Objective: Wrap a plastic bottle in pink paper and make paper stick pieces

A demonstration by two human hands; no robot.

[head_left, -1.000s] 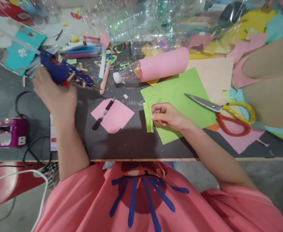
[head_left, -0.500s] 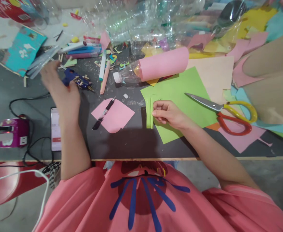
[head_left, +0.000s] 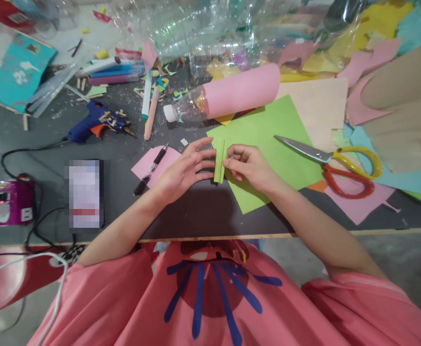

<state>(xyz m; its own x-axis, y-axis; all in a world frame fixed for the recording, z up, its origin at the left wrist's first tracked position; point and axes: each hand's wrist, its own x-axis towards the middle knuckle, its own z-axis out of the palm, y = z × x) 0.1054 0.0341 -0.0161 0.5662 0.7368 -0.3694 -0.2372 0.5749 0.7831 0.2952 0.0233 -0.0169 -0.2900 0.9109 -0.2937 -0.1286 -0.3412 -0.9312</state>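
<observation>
A narrow folded strip of green paper [head_left: 219, 163] stands out against the dark table in front of me. My right hand [head_left: 248, 166] is closed in a pinch on the strip's right edge. On the other side, my left hand [head_left: 186, 168] has its fingers spread, with the tips at the strip's left edge; whether they touch it I cannot tell. Beneath my right hand lies a larger green paper sheet [head_left: 285, 144]. A pink paper piece [head_left: 143, 163] with a black pen [head_left: 151, 168] on it is partly covered by my left hand.
Scissors [head_left: 325, 161] lie at right on the papers. Behind my hands is a pink-wrapped plastic bottle [head_left: 241, 91]. At left are a blue glue gun [head_left: 95, 120] with a cord, a phone [head_left: 84, 192] and a purple box [head_left: 14, 199]. Markers [head_left: 116, 69] and clear plastic bottles fill the back.
My left hand has moved right and toward me, from beside the glue gun to the green strip. The right hand keeps its pinch on the strip. The view has shifted slightly.
</observation>
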